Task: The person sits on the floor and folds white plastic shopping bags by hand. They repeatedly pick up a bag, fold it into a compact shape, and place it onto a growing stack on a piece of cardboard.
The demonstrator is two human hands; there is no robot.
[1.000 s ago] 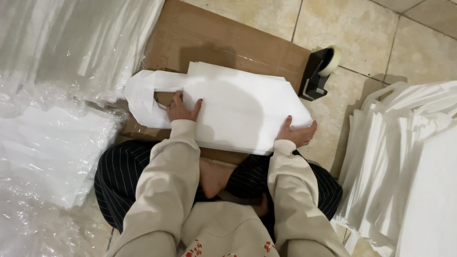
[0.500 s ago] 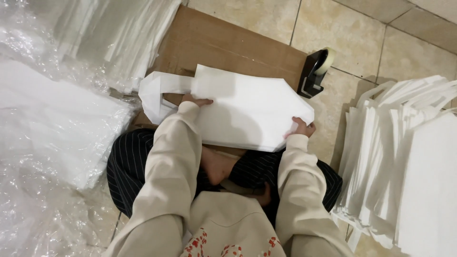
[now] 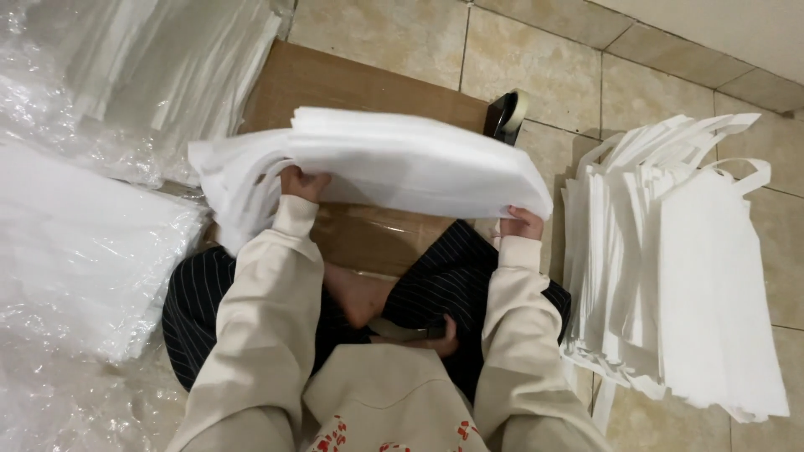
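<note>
A stack of white non-woven bags [image 3: 402, 167] with looped handles is lifted off the brown cardboard sheet [image 3: 352, 84], tilted towards me. My left hand [image 3: 303, 182] grips its near left edge by the handles. My right hand [image 3: 523, 223] holds the near right corner from below. Both sleeves are beige. I sit cross-legged on the tiled floor in dark striped trousers.
A tall pile of white bags [image 3: 678, 268] lies on the tiles to the right. Clear plastic-wrapped bundles [image 3: 84, 243] fill the left side and top left. A black tape dispenser [image 3: 507, 113] stands behind the lifted stack.
The bag stack lay flat on the cardboard under both hands. Now both hands have gripped its near edge and raised it off the cardboard.
</note>
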